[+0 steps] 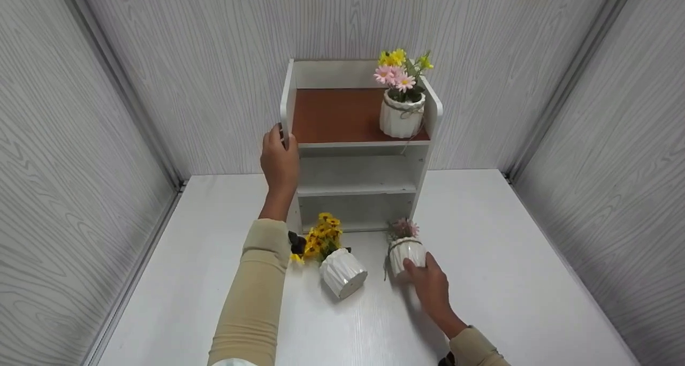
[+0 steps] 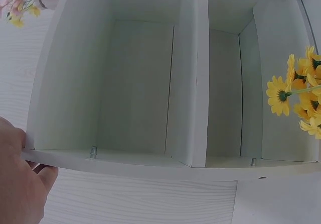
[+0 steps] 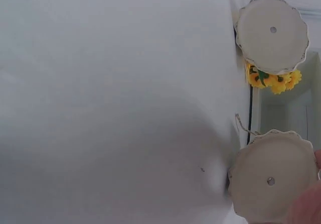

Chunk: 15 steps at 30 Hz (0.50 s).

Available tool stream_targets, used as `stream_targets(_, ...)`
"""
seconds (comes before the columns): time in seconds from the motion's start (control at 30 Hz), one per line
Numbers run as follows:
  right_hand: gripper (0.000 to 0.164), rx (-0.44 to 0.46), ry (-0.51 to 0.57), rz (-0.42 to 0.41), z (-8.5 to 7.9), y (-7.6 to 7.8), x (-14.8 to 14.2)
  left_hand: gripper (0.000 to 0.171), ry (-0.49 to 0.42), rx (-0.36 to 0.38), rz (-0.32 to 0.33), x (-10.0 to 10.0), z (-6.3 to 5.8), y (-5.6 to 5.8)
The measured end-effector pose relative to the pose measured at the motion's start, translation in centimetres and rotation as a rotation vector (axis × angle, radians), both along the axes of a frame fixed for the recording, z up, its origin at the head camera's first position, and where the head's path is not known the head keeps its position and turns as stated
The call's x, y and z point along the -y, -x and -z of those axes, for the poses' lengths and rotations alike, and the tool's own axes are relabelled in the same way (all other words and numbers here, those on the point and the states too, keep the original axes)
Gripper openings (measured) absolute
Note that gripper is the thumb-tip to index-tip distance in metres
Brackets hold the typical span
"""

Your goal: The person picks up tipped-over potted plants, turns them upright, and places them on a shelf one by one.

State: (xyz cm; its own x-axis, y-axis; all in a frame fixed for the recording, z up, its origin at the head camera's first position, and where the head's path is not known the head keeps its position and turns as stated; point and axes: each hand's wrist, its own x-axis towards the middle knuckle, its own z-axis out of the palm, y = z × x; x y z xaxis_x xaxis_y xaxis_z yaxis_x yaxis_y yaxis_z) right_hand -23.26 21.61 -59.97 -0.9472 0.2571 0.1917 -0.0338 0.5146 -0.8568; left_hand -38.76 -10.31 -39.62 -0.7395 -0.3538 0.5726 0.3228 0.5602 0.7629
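Pink-flower pot pinched in the right hand's fingers, tilted, base toward the person, in front of the shelf unit; can't tell if it touches the surface. Left hand fingers curled round the unit's left side panel. Yellow-flower pot tipped over, between the forearms. Mixed-flower pot upright, top shelf, right end.
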Motion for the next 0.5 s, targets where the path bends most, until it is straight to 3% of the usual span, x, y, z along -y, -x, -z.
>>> stream_targets(0.27,0.072,-0.006,-0.006,0.003,0.9,-0.8,0.2,0.041,-0.008,0.014,0.013,0.2,-0.1,-0.1)
stream_targets(0.5,0.090,0.059,0.018,-0.036,1.0,-1.7,-0.2,0.042,-0.001,0.030,0.026,0.1,-0.1,-0.1)
